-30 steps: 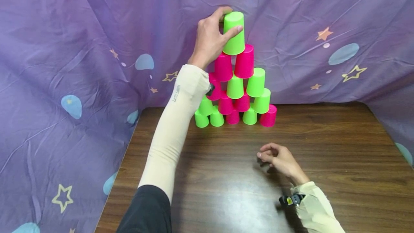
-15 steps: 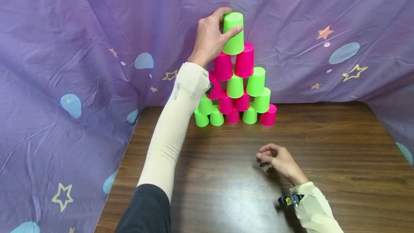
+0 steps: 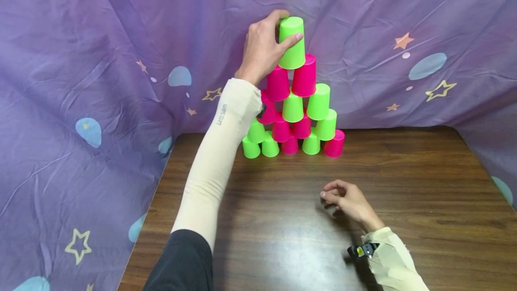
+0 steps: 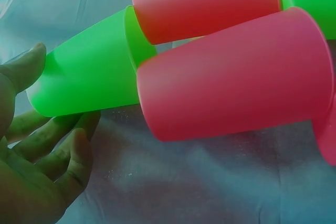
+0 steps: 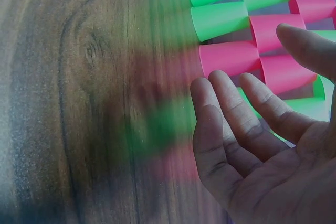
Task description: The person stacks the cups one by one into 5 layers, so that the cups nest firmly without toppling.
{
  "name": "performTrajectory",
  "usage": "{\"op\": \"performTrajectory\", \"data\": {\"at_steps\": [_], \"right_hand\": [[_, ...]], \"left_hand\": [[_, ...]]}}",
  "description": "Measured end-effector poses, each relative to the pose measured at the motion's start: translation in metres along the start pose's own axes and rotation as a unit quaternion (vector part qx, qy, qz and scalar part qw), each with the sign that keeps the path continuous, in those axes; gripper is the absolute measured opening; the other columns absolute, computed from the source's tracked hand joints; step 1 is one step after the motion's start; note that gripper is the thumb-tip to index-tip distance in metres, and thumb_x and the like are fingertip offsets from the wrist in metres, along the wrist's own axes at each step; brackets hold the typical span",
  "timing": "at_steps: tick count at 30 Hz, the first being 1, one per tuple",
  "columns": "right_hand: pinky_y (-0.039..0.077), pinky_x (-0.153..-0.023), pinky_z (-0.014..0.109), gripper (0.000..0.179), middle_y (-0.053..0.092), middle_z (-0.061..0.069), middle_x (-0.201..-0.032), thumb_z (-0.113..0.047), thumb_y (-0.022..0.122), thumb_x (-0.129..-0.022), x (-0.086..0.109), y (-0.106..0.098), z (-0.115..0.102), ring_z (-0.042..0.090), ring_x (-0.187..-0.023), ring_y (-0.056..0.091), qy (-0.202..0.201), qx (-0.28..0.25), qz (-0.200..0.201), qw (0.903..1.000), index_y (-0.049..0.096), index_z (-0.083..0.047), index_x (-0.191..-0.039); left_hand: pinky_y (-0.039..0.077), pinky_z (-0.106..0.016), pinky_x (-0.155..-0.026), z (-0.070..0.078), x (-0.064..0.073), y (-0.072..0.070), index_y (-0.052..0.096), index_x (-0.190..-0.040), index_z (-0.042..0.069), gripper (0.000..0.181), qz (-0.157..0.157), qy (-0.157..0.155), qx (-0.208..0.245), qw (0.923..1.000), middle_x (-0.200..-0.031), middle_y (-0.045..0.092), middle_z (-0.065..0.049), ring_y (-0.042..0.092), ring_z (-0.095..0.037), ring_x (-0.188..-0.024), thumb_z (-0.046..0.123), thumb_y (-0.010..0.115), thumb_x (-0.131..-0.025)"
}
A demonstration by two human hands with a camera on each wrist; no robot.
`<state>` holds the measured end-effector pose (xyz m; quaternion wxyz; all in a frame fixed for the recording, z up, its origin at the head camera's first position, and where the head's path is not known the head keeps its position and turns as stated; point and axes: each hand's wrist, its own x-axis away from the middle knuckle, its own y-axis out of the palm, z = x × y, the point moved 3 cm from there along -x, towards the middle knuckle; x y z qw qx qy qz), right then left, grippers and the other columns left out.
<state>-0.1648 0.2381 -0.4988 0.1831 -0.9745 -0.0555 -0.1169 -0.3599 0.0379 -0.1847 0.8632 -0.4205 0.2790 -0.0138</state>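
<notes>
My left hand (image 3: 260,48) grips an upside-down green plastic cup (image 3: 296,54) between thumb and fingers at the peak of a cup pyramid. In the left wrist view, the green cup's rim (image 4: 129,30) meets the narrow ends of two pink cups, the nearer pink cup (image 4: 236,77) overlapping it. Below these, green and pink cups stand upside down in widening rows, down to a bottom row with a pink cup (image 3: 334,144) at its right end. My left sleeve hides part of the pyramid's left side. My right hand (image 3: 351,203) is held above the table, palm up and fingers loosely bent, holding nothing.
The pyramid stands near the back edge of a dark wooden table (image 3: 404,178), whose glossy top mirrors the cups. A purple curtain (image 3: 363,12) with stars hangs close behind. Another stretch of the curtain lines the left side.
</notes>
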Motion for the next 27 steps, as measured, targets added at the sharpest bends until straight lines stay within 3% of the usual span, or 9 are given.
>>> {"op": "performTrajectory", "data": {"at_steps": [11, 16, 22, 27], "right_hand": [[0.061, -0.065, 0.038, 0.039, 0.073, 0.027, -0.105, -0.018, 0.07, -0.093, -0.001, 0.001, -0.001, 0.022, -0.083, 0.073, -0.004, 0.005, -0.004, 1.0, 0.058, 0.009, -0.119], [0.061, -0.066, 0.04, 0.04, 0.072, 0.028, -0.107, -0.017, 0.069, -0.093, 0.0, 0.003, -0.001, 0.022, -0.085, 0.073, -0.003, 0.001, -0.006, 1.0, 0.057, 0.01, -0.12], [0.061, -0.065, 0.037, 0.038, 0.073, 0.027, -0.104, -0.018, 0.07, -0.093, 0.001, -0.002, -0.002, 0.023, -0.085, 0.073, -0.015, 0.023, -0.001, 0.9996, 0.059, 0.009, -0.118], [0.056, -0.072, 0.03, 0.034, 0.076, 0.017, -0.1, -0.023, 0.071, -0.092, 0.003, -0.01, -0.004, 0.018, -0.084, 0.07, -0.06, 0.128, 0.025, 0.9897, 0.064, 0.002, -0.114]], "left_hand": [[0.05, -0.021, -0.093, -0.004, 0.006, -0.003, 0.058, -0.135, 0.016, 0.054, 0.004, 0.004, 0.013, 0.9999, -0.126, 0.072, 0.0, 0.068, -0.01, -0.107, 0.043, 0.072, -0.09], [0.051, -0.021, -0.095, -0.008, 0.017, -0.01, 0.06, -0.133, 0.014, 0.049, 0.036, 0.025, 0.01, 0.999, -0.123, 0.072, 0.0, 0.069, -0.01, -0.108, 0.042, 0.068, -0.094], [0.051, -0.026, -0.1, -0.024, 0.043, -0.024, 0.065, -0.128, 0.01, 0.037, 0.101, 0.071, 0.015, 0.9922, -0.123, 0.072, -0.003, 0.069, -0.014, -0.111, 0.034, 0.06, -0.1], [0.053, -0.035, -0.099, -0.047, 0.083, -0.028, 0.067, -0.127, 0.006, 0.037, 0.134, 0.103, 0.009, 0.9855, -0.122, 0.073, -0.009, 0.069, -0.023, -0.113, 0.028, 0.055, -0.1]]}}
